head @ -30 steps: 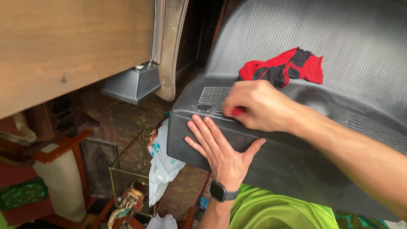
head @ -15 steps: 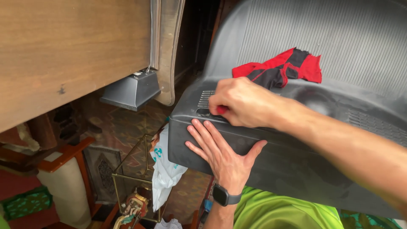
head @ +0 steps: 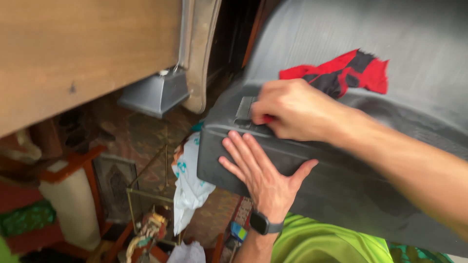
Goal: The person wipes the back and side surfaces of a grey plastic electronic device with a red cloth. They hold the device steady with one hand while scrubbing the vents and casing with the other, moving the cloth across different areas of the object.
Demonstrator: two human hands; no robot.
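Since 0.5 s ago the right hand [head: 292, 109], clenched on something small and red, shifted slightly right over the vent grille [head: 245, 108]. The left hand [head: 261, 170], released flat, braces the grey casing [head: 390, 195]'s near left side.

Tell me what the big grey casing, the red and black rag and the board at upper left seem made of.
Grey casing: likely moulded plastic, matte, with fine ribs and a vent grille. Red and black rag: soft cloth, crumpled, frayed-looking edges. Board: wood or wood-look veneer, showing brown grain.

We are seeing a large grey plastic casing [head: 390, 63] carrying a red and black cloth [head: 343, 73] that is lying crumpled on its ribbed top.
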